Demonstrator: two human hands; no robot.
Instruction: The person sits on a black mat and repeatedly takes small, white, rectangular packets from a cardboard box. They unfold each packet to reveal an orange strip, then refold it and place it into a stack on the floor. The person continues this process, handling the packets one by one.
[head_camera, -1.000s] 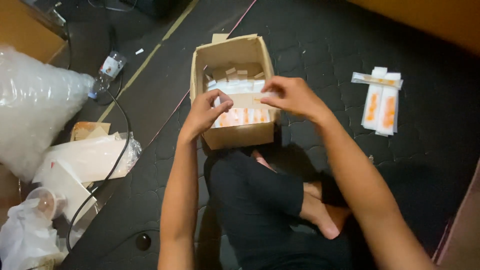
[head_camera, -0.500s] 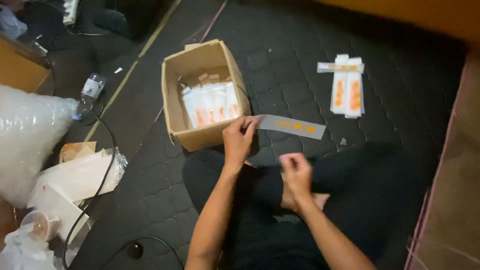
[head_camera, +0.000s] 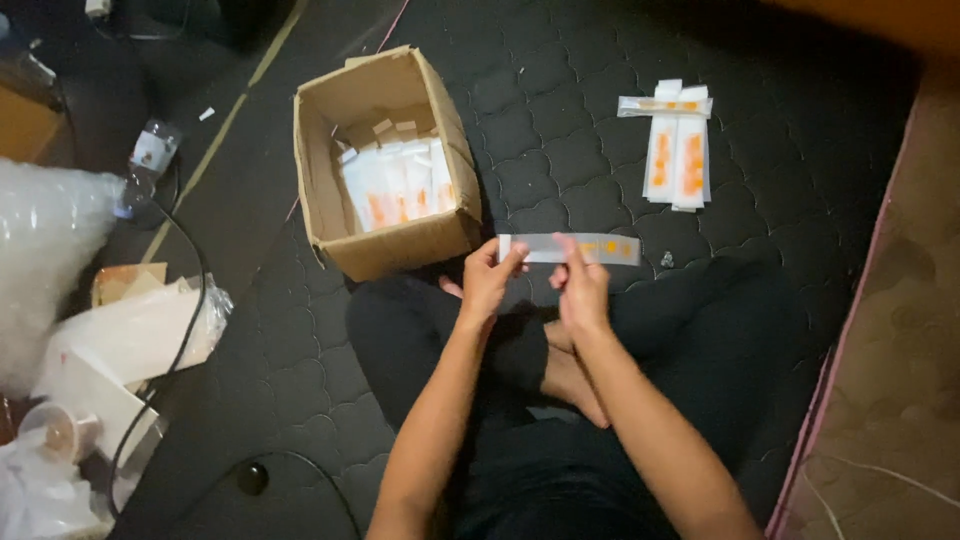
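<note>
I hold a long flat clear packet with orange marks (head_camera: 600, 248) level in front of me, over my crossed legs. My left hand (head_camera: 490, 280) pinches its left end. My right hand (head_camera: 578, 280) grips it near the middle from below, and its right end sticks out free. Just left of my hands stands an open cardboard box (head_camera: 400, 245) with several white and orange packets (head_camera: 395, 190) standing inside. A small pile of the same packets (head_camera: 675, 155) lies on the dark mat at the upper right.
I sit on a dark quilted mat (head_camera: 560, 150). To the left lie a clear plastic bag (head_camera: 45, 260), white bags and cartons (head_camera: 120, 335), a plastic bottle (head_camera: 145, 165) and a black cable (head_camera: 190, 310). A brown floor strip (head_camera: 890, 380) runs along the right.
Both hands came out of the box with one packet. The left hand brought it over my lap, and the right hand has now joined it on the packet.
</note>
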